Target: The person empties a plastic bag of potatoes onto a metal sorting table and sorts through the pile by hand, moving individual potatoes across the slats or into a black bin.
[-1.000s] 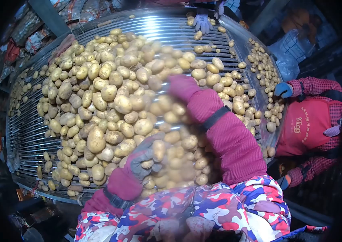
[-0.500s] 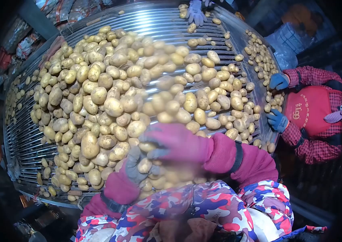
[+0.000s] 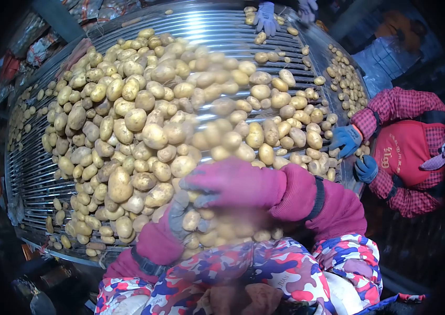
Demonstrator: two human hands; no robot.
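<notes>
Right hand (image 3: 218,182) has swung down beside left hand (image 3: 179,214); left cups a potato (image 3: 191,220), right's grip I can't tell. I'd keep pressure light.

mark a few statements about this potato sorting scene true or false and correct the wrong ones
1. The right hand wears a glove. True.
2. The left hand is clutching a metal tool. False: it has a potato in its grasp.
3. The big heap of potatoes lies on a solid wooden board. False: it lies on a surface of metal bars.
4. The co-worker at the right wears a red apron. True.
5. Both of that co-worker's hands are bare. False: both wear blue gloves.
6. A pale gloved hand shows at the far side of the bars. True.
</notes>
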